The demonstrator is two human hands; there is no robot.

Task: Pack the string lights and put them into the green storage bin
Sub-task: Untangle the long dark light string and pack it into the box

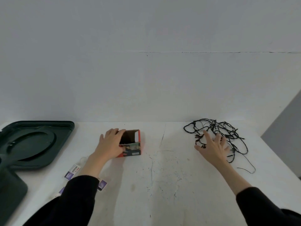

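String lights (216, 136) lie in a loose black tangle near the far right corner of the bench (162, 176): thin dark wire looped over itself many times, with small dark bulb sockets along it, a few showing a dull reddish tint, and one stray end trailing toward the right edge. My right hand (213, 147) is over the near left part of that tangle, palm down, fingers straight and spread wide, not curled round any wire; whether the fingertips press the wire I cannot tell. My left hand (110, 142) grips a small cardboard box (132, 142) that stands toward the far edge, left of the middle, well apart from the lights. Its top is open and dark inside, its outer faces red with a printed picture, and my fingers hook over its left rim while my thumb lies on its near face. A dark green lid (32, 144) rests at the far left corner, inner side up. Small white and purple packets (73, 171) lie beside and under my left forearm.
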